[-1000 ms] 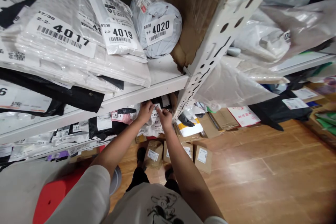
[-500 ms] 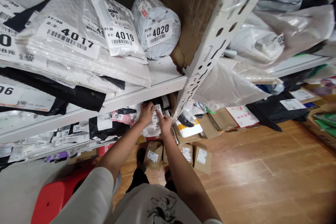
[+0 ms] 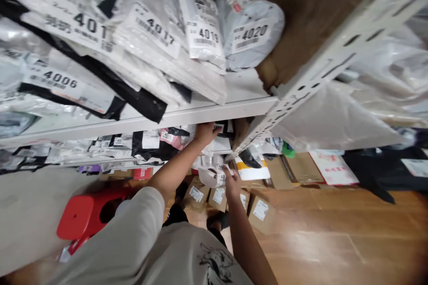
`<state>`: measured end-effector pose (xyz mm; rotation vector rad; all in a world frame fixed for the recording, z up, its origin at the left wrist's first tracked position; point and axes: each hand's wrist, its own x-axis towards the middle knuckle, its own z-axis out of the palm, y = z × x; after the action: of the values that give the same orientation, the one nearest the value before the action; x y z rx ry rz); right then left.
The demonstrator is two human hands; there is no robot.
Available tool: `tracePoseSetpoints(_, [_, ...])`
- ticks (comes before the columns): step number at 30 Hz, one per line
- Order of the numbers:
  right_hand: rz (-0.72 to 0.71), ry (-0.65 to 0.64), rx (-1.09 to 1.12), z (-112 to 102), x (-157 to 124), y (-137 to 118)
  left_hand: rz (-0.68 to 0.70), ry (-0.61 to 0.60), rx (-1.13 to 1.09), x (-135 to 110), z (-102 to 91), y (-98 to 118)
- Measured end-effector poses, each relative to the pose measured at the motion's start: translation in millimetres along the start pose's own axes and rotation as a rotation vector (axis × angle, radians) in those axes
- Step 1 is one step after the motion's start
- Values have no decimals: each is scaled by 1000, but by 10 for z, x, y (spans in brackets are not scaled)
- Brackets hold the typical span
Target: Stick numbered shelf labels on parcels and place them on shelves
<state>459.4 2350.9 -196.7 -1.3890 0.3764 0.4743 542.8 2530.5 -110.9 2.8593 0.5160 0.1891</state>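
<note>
My right hand is closed on the edge of a curling white strip of printed number labels. The strip hangs in front of the lower shelf, above the boxes on the floor. Up and to the left, my left hand reaches in under the upper shelf's edge, among wrapped parcels. Its thumb sticks out to the right, apart from the other fingers, which are partly hidden. Close by on its left lies a pink parcel labelled 4011. A dark parcel lies just right of the hand.
The upper shelf carries bagged parcels, among them a grey round parcel marked 4020. A slotted white post slants down on the right. Cardboard boxes stand by my feet, and a red stool is at left.
My hands have come apart. The right one has moved down and right with the label strip, while the left stays at the lower parcels. The view has swung left.
</note>
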Motion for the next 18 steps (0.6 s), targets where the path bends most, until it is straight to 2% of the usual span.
tracePoseSetpoints(4, [10,-69,-152,-209,-69,37,-213,-4,16,8,-110,73])
tracePoseSetpoints(6, [-104,-65,-262,-239,33,5,-200,68,-13,21,-63,109])
tracePoseSetpoints(8, [-252,-48,-353,-202,177,-90,-131,51,-52,48,40,153])
tracePoseSetpoints(12, [-558,28,-615,54,378,-488,-121,-18,-80,78,259,344])
tracePoseSetpoints(15, [-577,77,-998,367,411,-807,-170,-32,-139,81,302,479])
tracePoseSetpoints(18, [-571,150,-1193,662,401,-1007,-147,-85,-221,77,212,439])
